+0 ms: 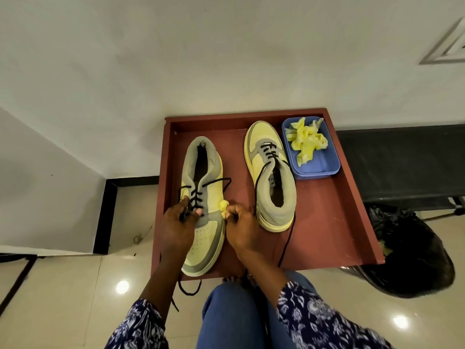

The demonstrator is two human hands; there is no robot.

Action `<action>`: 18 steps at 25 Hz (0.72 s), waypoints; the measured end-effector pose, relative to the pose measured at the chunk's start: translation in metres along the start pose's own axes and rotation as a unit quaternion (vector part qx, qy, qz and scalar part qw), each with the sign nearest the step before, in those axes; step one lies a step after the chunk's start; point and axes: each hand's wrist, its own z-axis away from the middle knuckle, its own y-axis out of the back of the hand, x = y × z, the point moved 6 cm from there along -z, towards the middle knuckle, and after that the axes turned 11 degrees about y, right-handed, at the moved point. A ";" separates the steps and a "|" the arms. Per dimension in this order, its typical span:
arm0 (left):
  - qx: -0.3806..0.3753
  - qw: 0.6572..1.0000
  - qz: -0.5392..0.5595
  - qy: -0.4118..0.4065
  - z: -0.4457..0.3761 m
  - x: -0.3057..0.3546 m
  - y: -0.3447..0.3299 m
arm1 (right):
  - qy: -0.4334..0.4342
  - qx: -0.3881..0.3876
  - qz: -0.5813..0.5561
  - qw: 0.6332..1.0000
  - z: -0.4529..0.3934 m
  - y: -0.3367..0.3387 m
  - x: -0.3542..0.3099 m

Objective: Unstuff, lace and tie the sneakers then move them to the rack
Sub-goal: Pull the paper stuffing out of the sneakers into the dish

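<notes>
Two yellow and grey sneakers lie on a reddish-brown tray (327,222). The left sneaker (203,238) points its toe toward me, with black laces partly threaded. My left hand (177,225) rests on its lace area, fingers closed around a black lace (191,197). My right hand (241,227) sits just right of this sneaker, pinching a small yellow wad of stuffing (224,205). The right sneaker (274,177) points its toe away from me, and its loose lace trails over the tray's front edge.
A blue plastic tub (319,165) at the tray's back right holds crumpled yellow stuffing (307,139). A black bin bag (412,258) stands on the floor to the right. A dark bench (402,162) runs along the white wall behind. My knees are under the tray's front edge.
</notes>
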 end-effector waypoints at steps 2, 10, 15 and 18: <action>0.000 1.000 -0.007 -0.003 0.001 -0.001 0.002 | 0.008 -0.009 0.005 1.000 0.013 0.003 0.000; -0.007 0.999 -0.034 -0.001 0.002 -0.009 0.010 | 0.097 0.147 -0.057 0.983 -0.006 0.045 -0.061; -0.019 0.998 -0.055 0.000 0.000 -0.017 0.016 | 0.123 0.098 -0.030 0.987 -0.064 0.040 -0.080; -0.033 0.998 -0.057 0.009 -0.006 -0.023 0.021 | 0.096 0.025 -0.021 0.995 -0.080 0.024 -0.070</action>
